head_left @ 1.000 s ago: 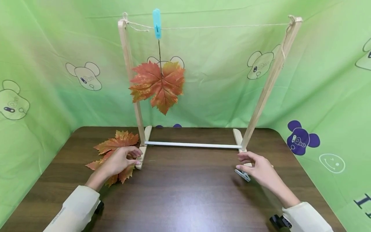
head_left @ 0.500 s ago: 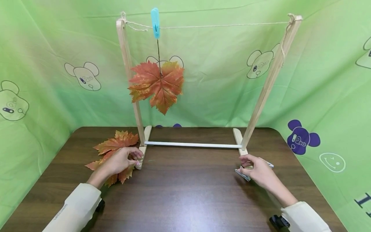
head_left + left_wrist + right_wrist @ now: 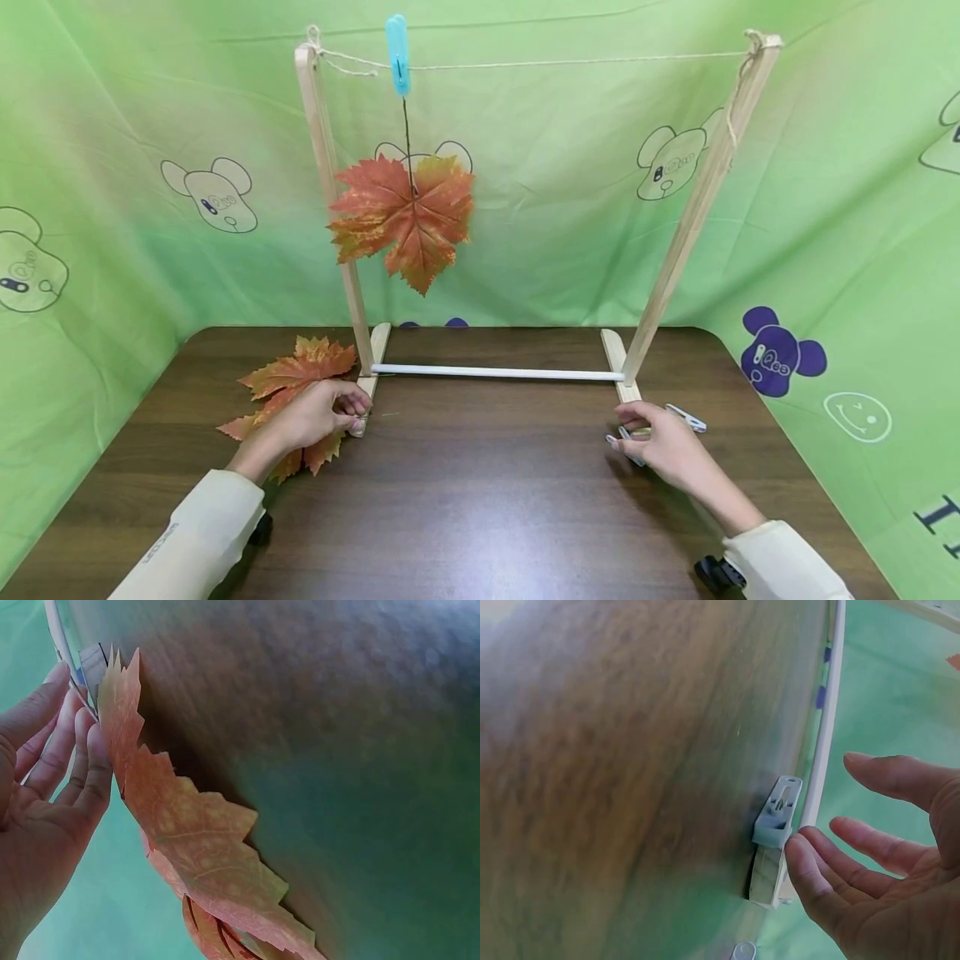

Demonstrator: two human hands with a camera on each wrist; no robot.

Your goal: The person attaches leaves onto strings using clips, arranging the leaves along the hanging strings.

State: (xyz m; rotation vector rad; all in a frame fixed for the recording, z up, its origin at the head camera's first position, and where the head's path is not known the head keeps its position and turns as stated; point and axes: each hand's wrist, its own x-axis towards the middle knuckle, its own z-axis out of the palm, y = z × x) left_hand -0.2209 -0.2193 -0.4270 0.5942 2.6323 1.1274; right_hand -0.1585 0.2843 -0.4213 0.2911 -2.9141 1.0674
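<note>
On the left of the table, my left hand (image 3: 318,417) pinches the thin stem of an orange artificial maple leaf (image 3: 195,825) between thumb and fingertips. Another maple leaf (image 3: 303,367) lies by it, partly covered by the hand. My right hand (image 3: 667,442) hovers at the right foot of the wooden stand, thumb and fingers spread apart around nothing. Close to its fingertips is a grey-blue clothespin (image 3: 780,814), partly hidden by the fingers in the head view. A second pale clothespin (image 3: 686,418) lies just beyond the hand.
A wooden stand has two posts (image 3: 693,208), a white crossbar (image 3: 495,372) and a string (image 3: 570,62) tied across the top. From the string a blue clothespin (image 3: 398,54) holds a hanging maple leaf (image 3: 408,221). A green printed cloth (image 3: 540,225) surrounds the brown table (image 3: 465,500).
The right hand lowers slightly toward the near clothespin, and the far clothespin shows more clearly beyond it. The left hand barely moves. The head view shifts a little.
</note>
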